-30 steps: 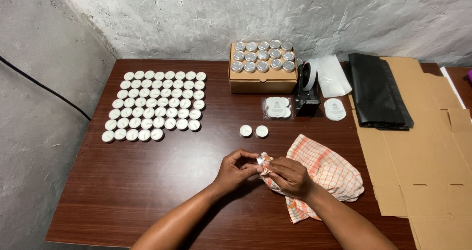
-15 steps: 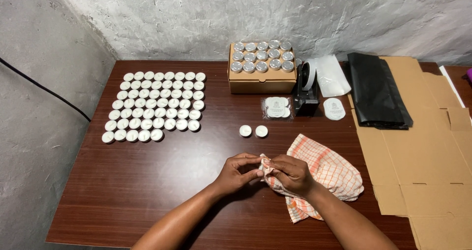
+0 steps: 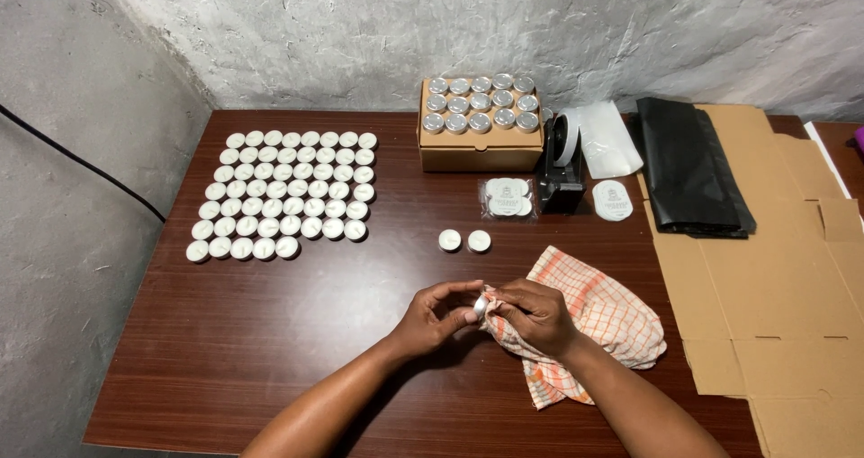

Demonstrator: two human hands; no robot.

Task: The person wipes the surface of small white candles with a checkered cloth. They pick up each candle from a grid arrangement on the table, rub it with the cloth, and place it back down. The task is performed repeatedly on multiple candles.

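Observation:
My left hand (image 3: 439, 314) pinches a small white round tin (image 3: 480, 306) between thumb and fingers, above the table's near middle. My right hand (image 3: 533, 312) grips a bunched part of an orange-and-white checked cloth (image 3: 601, 318) and presses it against the tin. The rest of the cloth lies spread on the table to the right of my hands. Two more white tins (image 3: 464, 240) stand side by side just beyond my hands.
Several rows of white tins (image 3: 284, 193) fill the table's left part. At the back stand a cardboard box of silver-lidded tins (image 3: 480, 121), a tape dispenser (image 3: 562, 166), a small bag of white discs (image 3: 508, 197), black bags (image 3: 691, 166) and flat cardboard (image 3: 792, 269).
My hands have stayed in the same place; the fingers shifted slightly as the cloth moved over the tin. Nothing else on the table moved.

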